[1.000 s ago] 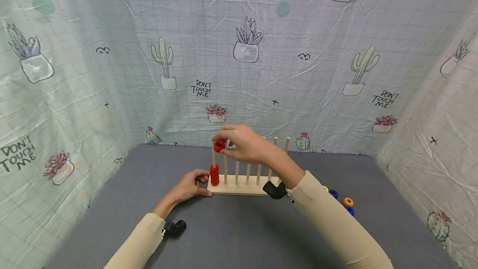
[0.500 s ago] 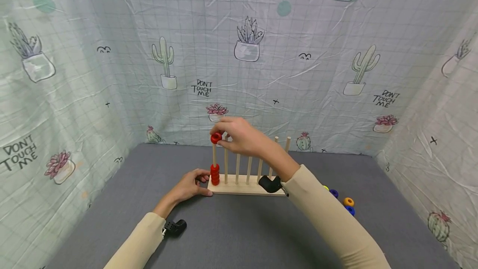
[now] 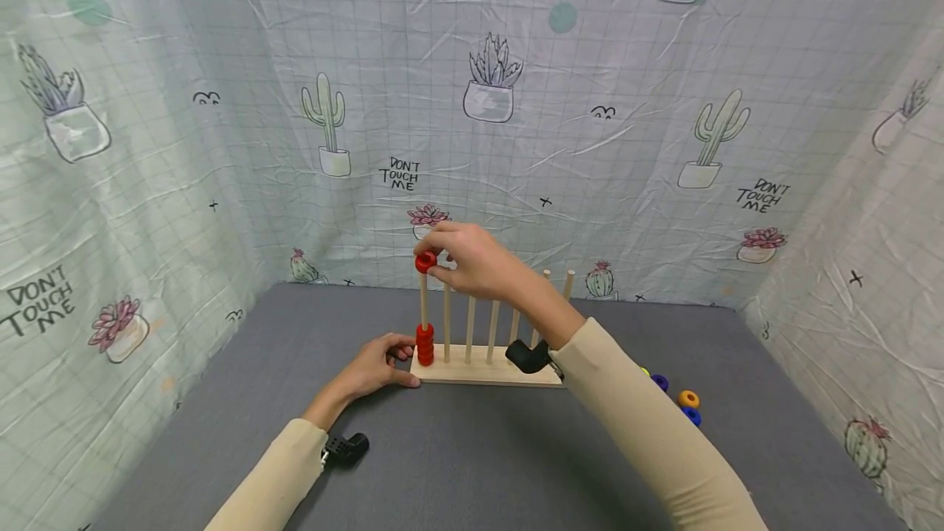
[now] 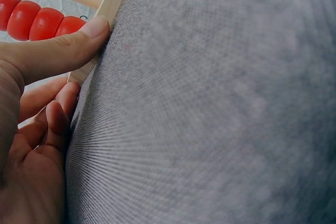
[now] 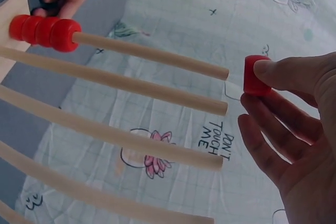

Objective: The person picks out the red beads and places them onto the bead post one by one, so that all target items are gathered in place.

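Note:
My right hand (image 3: 475, 262) pinches a red bead (image 5: 254, 77) between thumb and fingers, with its hole showing in the head view. The bead is just off the tip of the leftmost peg (image 5: 152, 53), a small gap between them in the right wrist view. Several red beads (image 3: 424, 344) are stacked at the foot of that peg. The pegs stand upright in a row on a pale wooden base (image 3: 472, 373). At the base's left end, my left hand (image 3: 369, 367) grips it, thumb (image 4: 94, 27) on the front edge and fingers at the end.
To the right of the base, partly behind my right sleeve (image 3: 649, 424), lie loose beads: a purple one (image 3: 660, 383), an orange one (image 3: 688, 399), a blue one (image 3: 691, 415) and a bit of yellow. A patterned curtain (image 3: 546, 154) surrounds the grey table (image 3: 457, 465).
My right hand has lifted the red bead up and slightly left, from beside the leftmost peg to its tip. The left hand and the stacked beads have stayed in place.

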Tool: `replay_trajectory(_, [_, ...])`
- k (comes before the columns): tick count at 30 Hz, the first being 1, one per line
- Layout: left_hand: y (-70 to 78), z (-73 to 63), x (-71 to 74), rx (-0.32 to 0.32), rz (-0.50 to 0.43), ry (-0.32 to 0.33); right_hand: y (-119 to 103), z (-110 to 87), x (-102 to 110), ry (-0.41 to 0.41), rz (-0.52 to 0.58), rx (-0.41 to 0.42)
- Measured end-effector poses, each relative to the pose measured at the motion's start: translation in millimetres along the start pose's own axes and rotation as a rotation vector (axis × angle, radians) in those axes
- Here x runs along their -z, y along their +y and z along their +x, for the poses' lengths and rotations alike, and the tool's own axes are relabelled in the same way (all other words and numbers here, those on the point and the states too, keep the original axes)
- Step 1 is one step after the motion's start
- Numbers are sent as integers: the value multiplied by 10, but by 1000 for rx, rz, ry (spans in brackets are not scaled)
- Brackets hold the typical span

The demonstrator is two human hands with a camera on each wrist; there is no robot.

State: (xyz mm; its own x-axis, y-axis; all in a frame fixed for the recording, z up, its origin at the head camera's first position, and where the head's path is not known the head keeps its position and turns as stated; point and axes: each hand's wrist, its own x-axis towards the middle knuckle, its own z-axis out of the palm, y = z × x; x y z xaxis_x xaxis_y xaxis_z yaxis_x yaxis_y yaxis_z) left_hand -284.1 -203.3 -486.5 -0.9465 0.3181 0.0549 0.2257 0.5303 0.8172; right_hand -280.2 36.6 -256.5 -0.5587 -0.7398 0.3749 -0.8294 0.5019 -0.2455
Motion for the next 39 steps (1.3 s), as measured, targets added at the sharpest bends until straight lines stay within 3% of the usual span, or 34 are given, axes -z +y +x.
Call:
replay_trajectory(17, [16, 19, -18, -2, -3, -10, 117, 58, -48, -44, 51, -93])
replay_trajectory(39, [24, -5, -5, -18, -20, -2, 130, 118, -72, -64, 61, -87])
